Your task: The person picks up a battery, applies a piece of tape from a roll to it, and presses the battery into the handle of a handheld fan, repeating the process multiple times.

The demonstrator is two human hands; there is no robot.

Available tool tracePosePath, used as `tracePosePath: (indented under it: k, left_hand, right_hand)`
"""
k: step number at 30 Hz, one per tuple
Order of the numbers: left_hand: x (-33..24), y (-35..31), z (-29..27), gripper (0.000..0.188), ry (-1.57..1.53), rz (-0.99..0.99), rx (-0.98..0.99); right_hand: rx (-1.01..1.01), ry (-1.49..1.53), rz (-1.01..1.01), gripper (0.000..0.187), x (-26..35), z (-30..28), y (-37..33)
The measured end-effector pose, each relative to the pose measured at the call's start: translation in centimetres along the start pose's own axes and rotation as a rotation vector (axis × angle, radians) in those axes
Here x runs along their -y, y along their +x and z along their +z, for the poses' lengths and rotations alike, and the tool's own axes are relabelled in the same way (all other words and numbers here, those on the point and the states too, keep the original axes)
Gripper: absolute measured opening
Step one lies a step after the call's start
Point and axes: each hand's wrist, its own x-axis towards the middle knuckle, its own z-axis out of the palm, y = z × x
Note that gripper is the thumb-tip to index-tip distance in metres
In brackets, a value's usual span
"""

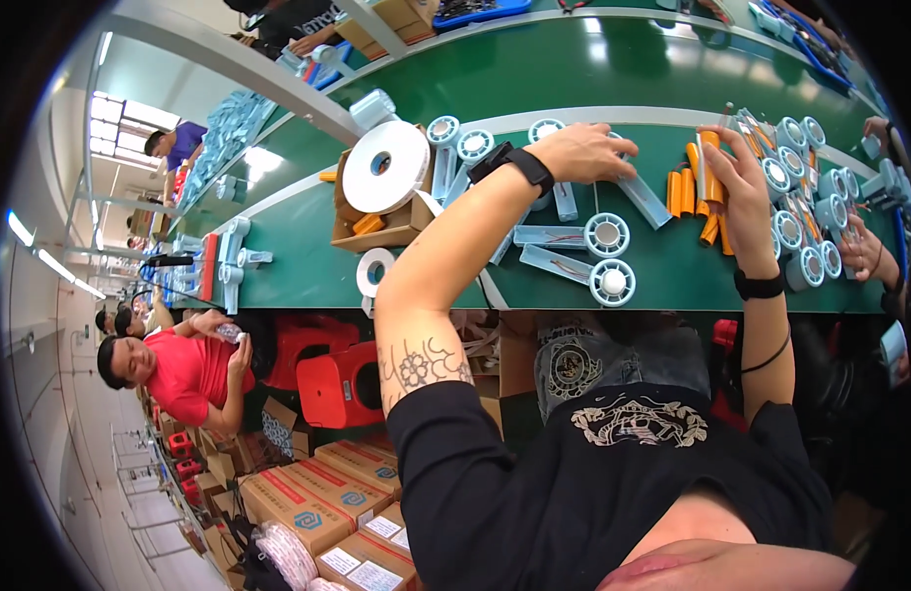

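My left hand (585, 154) curls over the upper end of a light-blue handheld fan housing (644, 201), its fingertips bent round it; part of the housing is hidden under the fingers. In my right hand (739, 187) an orange battery cell (711, 165) stands upright between thumb and fingers. Several more orange cells (675, 194) lie just left of that hand. Nearer the table's front edge are two light-blue fan housings with round grilles (607, 235) and wires showing in their open handles. More fan housings (475, 146) lie around my left wrist, partly covered by it.
A white tape roll (385, 165) rests on a cardboard box (412, 219) at left, with a smaller roll (374, 272) nearby. To the right are many wired fan housings (788, 229) and another person's hand (862, 250). A metal frame post (229, 74) crosses the far left.
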Motion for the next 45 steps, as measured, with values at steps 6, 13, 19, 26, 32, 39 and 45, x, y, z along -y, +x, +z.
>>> tracePosePath:
  k: [6, 13, 19, 26, 32, 39, 45]
  left_hand:
    - [-1.2, 1.2, 1.6, 0.021, 0.142, 0.006, -0.105]
    - [0.1, 1.2, -0.8, 0.010, -0.369, -0.098, -0.103]
    - [0.6, 1.1, -1.0, 0.012, -0.698, -0.262, -0.066]
    - [0.7, 1.3, -1.5, 0.012, -0.612, -0.233, 0.024]
    - [0.4, 1.5, -1.2, 0.020, -0.440, -0.240, 0.049]
    - [-0.5, -0.1, -3.2, 0.042, -0.340, -0.110, -0.007]
    - [-3.5, 0.1, -8.8, 0.048, -0.145, -0.187, -0.172]
  right_hand:
    - [0.016, 0.317, 0.250, 0.028, -2.2, -0.1, 1.0]
    - [0.013, -0.434, -0.358, 0.026, -8.1, 1.3, 2.1]
    - [0.083, -0.730, -0.458, 0.031, -7.3, 2.9, 0.7]
    - [0.205, -0.954, -0.525, 0.022, -8.6, 2.7, 1.7]
    - [0.393, -1.156, -0.307, 0.014, -9.0, 3.0, 2.6]
    - [0.133, -0.886, -0.321, 0.024, -10.5, 3.4, 1.1]
    - [0.264, -0.476, 0.049, 0.037, -6.6, 1.6, 3.8]
